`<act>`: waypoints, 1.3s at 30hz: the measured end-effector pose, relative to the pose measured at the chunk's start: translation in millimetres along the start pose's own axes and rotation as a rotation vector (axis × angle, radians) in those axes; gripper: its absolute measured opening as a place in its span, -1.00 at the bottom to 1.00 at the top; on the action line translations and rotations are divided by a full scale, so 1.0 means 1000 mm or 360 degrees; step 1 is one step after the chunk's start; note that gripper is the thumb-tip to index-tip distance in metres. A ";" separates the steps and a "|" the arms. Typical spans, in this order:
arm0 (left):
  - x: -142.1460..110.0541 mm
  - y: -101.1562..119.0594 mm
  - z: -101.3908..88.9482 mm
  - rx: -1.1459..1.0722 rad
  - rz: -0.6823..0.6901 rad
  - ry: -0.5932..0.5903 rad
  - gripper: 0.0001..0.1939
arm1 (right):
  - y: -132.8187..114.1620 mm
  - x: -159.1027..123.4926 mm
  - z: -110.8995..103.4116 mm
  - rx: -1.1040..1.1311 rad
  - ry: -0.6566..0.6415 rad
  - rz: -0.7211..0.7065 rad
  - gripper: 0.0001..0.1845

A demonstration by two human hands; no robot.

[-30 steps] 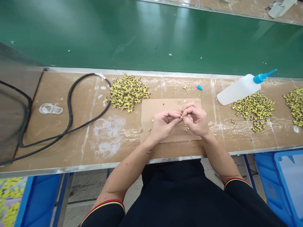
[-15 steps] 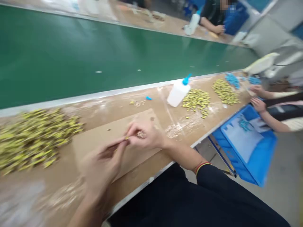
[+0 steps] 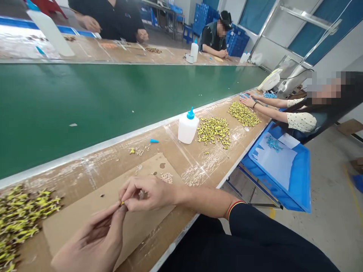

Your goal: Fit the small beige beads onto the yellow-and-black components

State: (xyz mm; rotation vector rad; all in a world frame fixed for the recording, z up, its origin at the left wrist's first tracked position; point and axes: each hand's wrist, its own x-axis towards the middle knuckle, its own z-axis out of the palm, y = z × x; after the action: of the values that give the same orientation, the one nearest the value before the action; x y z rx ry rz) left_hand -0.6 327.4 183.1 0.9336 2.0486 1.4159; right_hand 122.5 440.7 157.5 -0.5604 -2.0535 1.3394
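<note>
My left hand (image 3: 95, 236) pinches a small yellow piece (image 3: 122, 203) between thumb and fingertips. My right hand (image 3: 153, 192) meets it there, its thumb and forefinger closed on the same piece, whose full shape the fingers hide. Both hands are over a brown cardboard sheet (image 3: 68, 223) lying on the bench. Small pale pieces (image 3: 166, 178) sit on the sheet just beyond my right wrist. To the left of my left hand spreads a heap of yellow and dark brown pieces (image 3: 22, 219).
A white bottle with a blue nozzle (image 3: 188, 128) stands near a loose blue cap (image 3: 154, 141). Farther right are yellow piles (image 3: 214, 130), a co-worker's hands (image 3: 248, 101) and a blue tray (image 3: 304, 177). The green belt (image 3: 113, 98) runs behind; other people sit across it.
The view has swung up and to the right, showing more of the co-workers and room. My hands stay together at the small yellow piece.
</note>
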 end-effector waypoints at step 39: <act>0.051 -0.025 -0.016 -0.0058 0.1055 0.0455 -0.93 | -0.035 -0.031 -0.032 0.0505 0.0330 0.0105 -0.73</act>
State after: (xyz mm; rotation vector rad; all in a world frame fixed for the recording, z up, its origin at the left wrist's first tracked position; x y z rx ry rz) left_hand -51.8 351.1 165.4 1.5666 1.9809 2.0095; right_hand 166.3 428.4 190.9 -0.5999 -1.6295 1.5383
